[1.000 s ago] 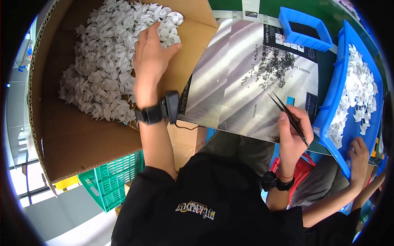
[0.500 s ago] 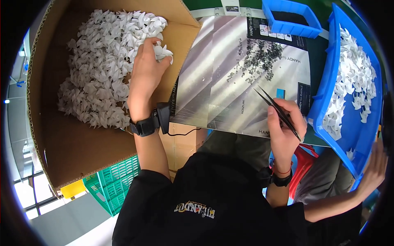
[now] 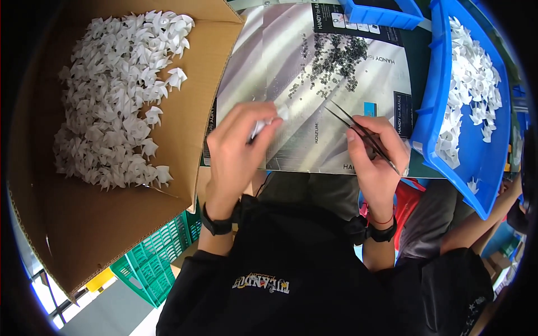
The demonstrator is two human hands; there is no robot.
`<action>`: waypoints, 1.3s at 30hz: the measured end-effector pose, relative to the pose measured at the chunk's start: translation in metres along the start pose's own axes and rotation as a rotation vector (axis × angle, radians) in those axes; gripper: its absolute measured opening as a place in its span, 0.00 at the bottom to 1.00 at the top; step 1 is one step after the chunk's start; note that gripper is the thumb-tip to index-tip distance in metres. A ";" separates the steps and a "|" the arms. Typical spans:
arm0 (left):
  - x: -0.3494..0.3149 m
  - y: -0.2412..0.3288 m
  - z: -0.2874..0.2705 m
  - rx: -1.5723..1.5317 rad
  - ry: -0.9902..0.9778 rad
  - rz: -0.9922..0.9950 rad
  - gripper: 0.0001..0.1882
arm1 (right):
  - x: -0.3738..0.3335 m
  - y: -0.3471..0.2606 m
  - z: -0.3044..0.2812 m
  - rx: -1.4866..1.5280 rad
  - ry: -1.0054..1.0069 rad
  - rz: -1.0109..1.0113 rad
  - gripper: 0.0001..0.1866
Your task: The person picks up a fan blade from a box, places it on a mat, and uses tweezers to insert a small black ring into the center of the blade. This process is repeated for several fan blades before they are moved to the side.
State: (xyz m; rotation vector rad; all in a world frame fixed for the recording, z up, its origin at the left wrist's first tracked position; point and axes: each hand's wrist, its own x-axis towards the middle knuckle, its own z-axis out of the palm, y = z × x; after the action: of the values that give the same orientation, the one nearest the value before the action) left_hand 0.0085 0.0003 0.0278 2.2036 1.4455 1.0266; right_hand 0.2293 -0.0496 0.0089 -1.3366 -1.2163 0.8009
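My left hand (image 3: 241,148) is over the near left part of the work sheet, pinching a small white fan impeller (image 3: 280,113), a curved-blade plastic piece smeared by motion. In my right hand (image 3: 378,151) black tweezers (image 3: 358,133) point up and left, their tips slightly apart with nothing visible between them. Beyond the tips, many tiny dark rings (image 3: 339,59) lie scattered on the glossy printed sheet (image 3: 291,148). To the left, a heap of white bladed pieces (image 3: 112,106) fills much of an open cardboard box (image 3: 193,84).
A long blue tray (image 3: 431,115) with more white pieces (image 3: 468,84) stands at the right. At the back is a smaller blue bin (image 3: 384,15). A green crate (image 3: 151,260) sits below the box. Another person's arm (image 3: 482,218) shows at the lower right.
My left hand has come out of the cardboard box, rightward over the sheet, with a white piece in it. The tweezers stay near the rings. The other person's hand has left the tray's edge.
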 end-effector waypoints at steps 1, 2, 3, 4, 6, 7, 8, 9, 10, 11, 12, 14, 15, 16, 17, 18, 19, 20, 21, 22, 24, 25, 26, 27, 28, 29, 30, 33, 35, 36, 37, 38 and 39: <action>-0.005 0.001 0.004 -0.072 0.013 0.005 0.14 | -0.001 -0.001 0.000 -0.012 -0.012 -0.007 0.10; -0.007 0.002 0.005 -0.144 0.027 0.010 0.13 | -0.001 -0.001 0.001 -0.024 -0.025 -0.014 0.10; -0.007 0.002 0.004 -0.155 0.027 0.007 0.13 | -0.001 -0.002 0.002 -0.035 -0.024 -0.011 0.10; -0.006 0.000 0.000 -0.214 -0.038 -0.142 0.12 | -0.001 -0.002 0.003 -0.036 -0.027 -0.005 0.10; -0.001 0.000 -0.008 -0.326 -0.168 -0.438 0.12 | 0.000 -0.002 0.006 -0.033 -0.035 0.006 0.10; 0.000 0.001 -0.008 -0.333 -0.167 -0.439 0.12 | 0.002 -0.002 0.009 -0.040 -0.036 0.006 0.10; 0.002 0.002 -0.007 -0.411 -0.187 -0.493 0.11 | 0.003 -0.002 0.011 -0.039 -0.048 0.026 0.10; 0.004 0.002 -0.005 -0.489 -0.207 -0.547 0.11 | 0.005 -0.002 0.013 -0.037 -0.059 0.046 0.09; 0.005 0.002 -0.003 -0.567 -0.228 -0.599 0.11 | 0.006 -0.001 0.015 -0.035 -0.069 0.067 0.09; 0.004 0.003 -0.003 -0.572 -0.228 -0.602 0.11 | 0.008 -0.002 0.017 -0.039 -0.071 0.069 0.09; 0.003 0.004 -0.003 -0.562 -0.213 -0.554 0.12 | 0.009 -0.003 0.019 -0.055 -0.074 0.084 0.09; 0.002 0.005 -0.003 -0.541 -0.182 -0.456 0.14 | 0.011 -0.005 0.023 -0.088 -0.079 0.112 0.09; 0.001 0.006 -0.001 -0.547 -0.184 -0.458 0.14 | 0.011 -0.006 0.024 -0.094 -0.079 0.114 0.09; 0.000 0.008 0.002 -0.612 -0.113 -0.491 0.14 | 0.012 -0.007 0.026 -0.105 -0.081 0.111 0.09; -0.002 0.009 0.004 -0.676 -0.041 -0.525 0.14 | 0.012 -0.007 0.027 -0.117 -0.082 0.108 0.09; -0.003 0.010 0.006 -0.739 0.031 -0.558 0.15 | 0.012 -0.007 0.028 -0.129 -0.083 0.104 0.08; -0.003 0.010 0.006 -0.746 0.035 -0.563 0.15 | 0.012 -0.007 0.029 -0.136 -0.088 0.105 0.08; -0.004 0.010 0.006 -0.738 0.028 -0.572 0.15 | 0.012 -0.007 0.029 -0.134 -0.088 0.104 0.08; -0.004 0.010 0.005 -0.728 0.016 -0.577 0.16 | 0.012 -0.007 0.029 -0.130 -0.082 0.105 0.08; -0.004 0.009 0.004 -0.717 0.005 -0.583 0.17 | 0.012 -0.007 0.029 -0.125 -0.076 0.105 0.08; -0.005 0.007 0.003 -0.645 -0.023 -0.541 0.17 | 0.012 -0.007 0.029 -0.140 -0.080 0.099 0.08; -0.006 0.006 0.003 -0.570 -0.049 -0.498 0.16 | 0.012 -0.007 0.029 -0.151 -0.084 0.092 0.08; -0.006 0.005 0.003 -0.494 -0.075 -0.453 0.16 | 0.013 -0.007 0.030 -0.161 -0.088 0.084 0.08; -0.007 0.005 0.003 -0.496 -0.076 -0.454 0.16 | 0.013 -0.006 0.030 -0.163 -0.087 0.085 0.08; -0.008 0.004 0.004 -0.493 -0.081 -0.437 0.15 | 0.013 -0.003 0.032 -0.140 -0.063 0.051 0.08; -0.009 0.004 0.005 -0.489 -0.086 -0.421 0.14 | 0.014 -0.001 0.033 -0.117 -0.039 0.018 0.07; -0.009 0.004 0.005 -0.485 -0.090 -0.405 0.14 | 0.014 0.001 0.034 -0.094 -0.016 -0.016 0.06; -0.010 0.006 0.001 -0.491 -0.122 -0.464 0.11 | 0.011 -0.004 0.029 -0.107 -0.053 0.028 0.08; -0.008 0.007 -0.002 -0.494 -0.138 -0.495 0.11 | 0.009 -0.006 0.025 -0.114 -0.074 0.051 0.09; -0.008 0.007 -0.003 -0.510 -0.180 -0.513 0.11 | 0.007 -0.006 0.025 -0.100 -0.063 0.043 0.09; -0.007 0.007 -0.004 -0.526 -0.223 -0.531 0.12 | 0.006 -0.006 0.024 -0.086 -0.053 0.036 0.09; -0.007 0.007 -0.005 -0.542 -0.266 -0.550 0.12 | 0.005 -0.007 0.022 -0.072 -0.043 0.029 0.09; -0.008 0.006 -0.004 -0.541 -0.264 -0.552 0.12 | 0.003 -0.006 0.020 -0.071 -0.045 0.029 0.09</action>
State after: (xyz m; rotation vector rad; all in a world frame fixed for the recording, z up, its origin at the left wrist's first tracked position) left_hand 0.0075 -0.0095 0.0313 1.3884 1.3394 0.7745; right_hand 0.2093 -0.0422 0.0118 -1.4033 -1.2736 0.8194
